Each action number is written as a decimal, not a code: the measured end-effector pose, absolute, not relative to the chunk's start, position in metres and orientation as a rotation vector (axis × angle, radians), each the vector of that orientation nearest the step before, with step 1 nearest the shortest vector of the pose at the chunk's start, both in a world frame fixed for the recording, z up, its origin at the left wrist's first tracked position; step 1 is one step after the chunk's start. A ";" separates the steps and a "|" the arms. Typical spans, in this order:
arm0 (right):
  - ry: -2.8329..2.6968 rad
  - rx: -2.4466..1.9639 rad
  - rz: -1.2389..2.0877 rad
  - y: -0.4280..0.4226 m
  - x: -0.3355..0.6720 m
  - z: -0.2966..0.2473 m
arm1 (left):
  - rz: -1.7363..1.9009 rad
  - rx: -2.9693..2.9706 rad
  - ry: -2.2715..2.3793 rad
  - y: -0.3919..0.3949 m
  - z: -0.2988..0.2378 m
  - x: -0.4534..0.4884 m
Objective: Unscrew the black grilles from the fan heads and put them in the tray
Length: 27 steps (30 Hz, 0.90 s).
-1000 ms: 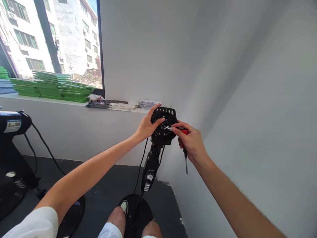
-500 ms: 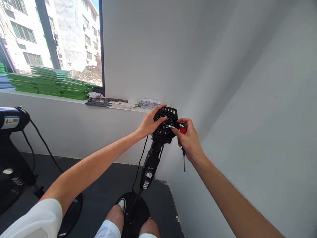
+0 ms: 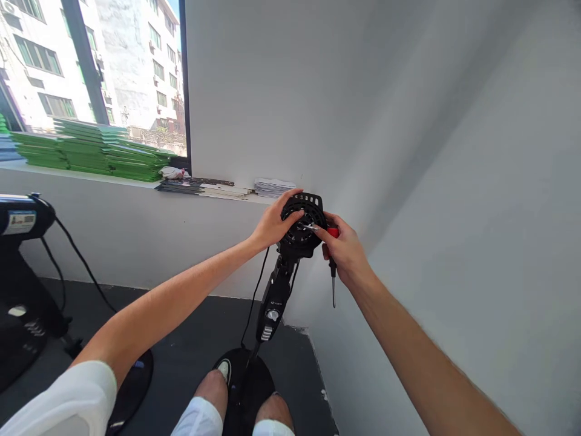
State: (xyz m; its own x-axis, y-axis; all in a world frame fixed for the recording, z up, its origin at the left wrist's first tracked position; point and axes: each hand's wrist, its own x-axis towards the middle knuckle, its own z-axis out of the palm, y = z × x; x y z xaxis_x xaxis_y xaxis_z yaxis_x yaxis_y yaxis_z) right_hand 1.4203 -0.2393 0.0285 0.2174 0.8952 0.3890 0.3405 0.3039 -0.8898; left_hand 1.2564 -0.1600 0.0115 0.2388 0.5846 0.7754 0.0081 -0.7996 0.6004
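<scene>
In front of me stands a black pedestal fan with its bare motor head [image 3: 299, 245] facing me; no blades or grille are on it. My left hand [image 3: 275, 225] grips the head's upper left edge, the thumb lying across the front near the centre. A small silver wrench [image 3: 309, 227] is pinched in my right hand [image 3: 347, 248], its end at the centre of the head. That same hand also keeps a red and black screwdriver [image 3: 333, 232] against the palm, its shaft pointing down. Part of its handle is hidden by the fingers.
The fan's column with a control knob [image 3: 272, 315] rises from a round black base [image 3: 263, 378] between my legs. Another black fan [image 3: 27, 260] stands at left. Green folders [image 3: 91, 154] and flat stacks [image 3: 275, 187] line the sill. A wall is close on the right.
The right hand and its wrench have shifted slightly left and up, and the hanging screwdriver has moved with them. My left hand keeps its hold on the head.
</scene>
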 end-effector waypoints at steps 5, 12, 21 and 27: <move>-1.336 -1.270 0.557 -0.240 1.417 0.030 | 1.670 2.345 0.619 -0.167 0.001 1.244; -1.285 -1.255 0.588 -0.241 1.417 0.027 | 1.618 2.868 0.800 -0.191 0.006 1.244; -1.188 -1.289 0.699 -0.236 1.423 0.025 | 1.608 2.897 0.872 -0.188 0.019 1.261; -1.167 -1.301 0.749 -0.236 1.423 0.017 | 1.657 2.848 0.917 -0.186 0.013 1.263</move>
